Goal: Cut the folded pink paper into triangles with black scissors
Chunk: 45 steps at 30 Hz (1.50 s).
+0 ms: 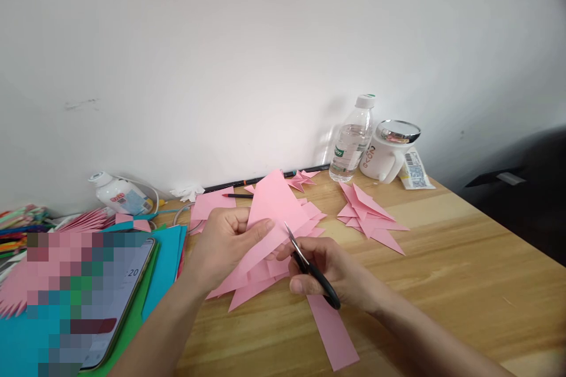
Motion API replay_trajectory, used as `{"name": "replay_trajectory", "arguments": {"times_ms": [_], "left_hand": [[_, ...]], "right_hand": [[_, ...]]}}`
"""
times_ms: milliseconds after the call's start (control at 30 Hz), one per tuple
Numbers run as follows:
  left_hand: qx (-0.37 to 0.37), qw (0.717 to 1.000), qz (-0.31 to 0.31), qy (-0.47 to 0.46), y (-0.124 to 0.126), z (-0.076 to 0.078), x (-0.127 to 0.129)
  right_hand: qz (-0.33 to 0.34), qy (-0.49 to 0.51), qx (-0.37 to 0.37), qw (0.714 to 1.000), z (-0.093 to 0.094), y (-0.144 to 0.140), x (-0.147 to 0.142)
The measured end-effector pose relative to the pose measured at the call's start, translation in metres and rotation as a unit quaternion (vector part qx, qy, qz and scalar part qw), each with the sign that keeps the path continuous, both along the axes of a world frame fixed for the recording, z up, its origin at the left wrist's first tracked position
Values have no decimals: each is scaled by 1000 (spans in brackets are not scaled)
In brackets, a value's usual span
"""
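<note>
Between thumb and fingers, my left hand (230, 241) pinches a folded sheet of pink paper (276, 200), held up over the table. My right hand (321, 265) is closed round the black handles of a pair of scissors (313, 271). The scissors' blades lie against the lower right part of the pink sheet, pointing up and left; how far apart they are I cannot tell. Beneath both hands is a heap of pink paper pieces (247, 291). A pink strip (333, 333) lies on the table below my right hand.
Pointed pink cut-outs (369, 215) lie to the right. Behind stand a water bottle (351, 144) and a white mug (382, 156) beside a small packet (415, 171). At left are a phone (119, 300), blue paper (163, 271) and a white bottle (119, 194). The wall borders the wooden table (464, 283).
</note>
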<state>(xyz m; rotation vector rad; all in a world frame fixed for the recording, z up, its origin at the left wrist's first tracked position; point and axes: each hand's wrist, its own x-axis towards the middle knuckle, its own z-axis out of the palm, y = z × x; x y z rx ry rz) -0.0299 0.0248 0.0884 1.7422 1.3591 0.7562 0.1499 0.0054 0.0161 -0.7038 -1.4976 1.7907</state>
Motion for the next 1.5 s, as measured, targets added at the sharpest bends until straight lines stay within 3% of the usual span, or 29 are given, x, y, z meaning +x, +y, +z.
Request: {"name": "replay_trajectory", "arguments": {"times_ms": [1500], "left_hand": [[-2,1000,4,-9,0,-2,-1]], "right_hand": [[-51,-74,6,996,-7,1,-1]]}}
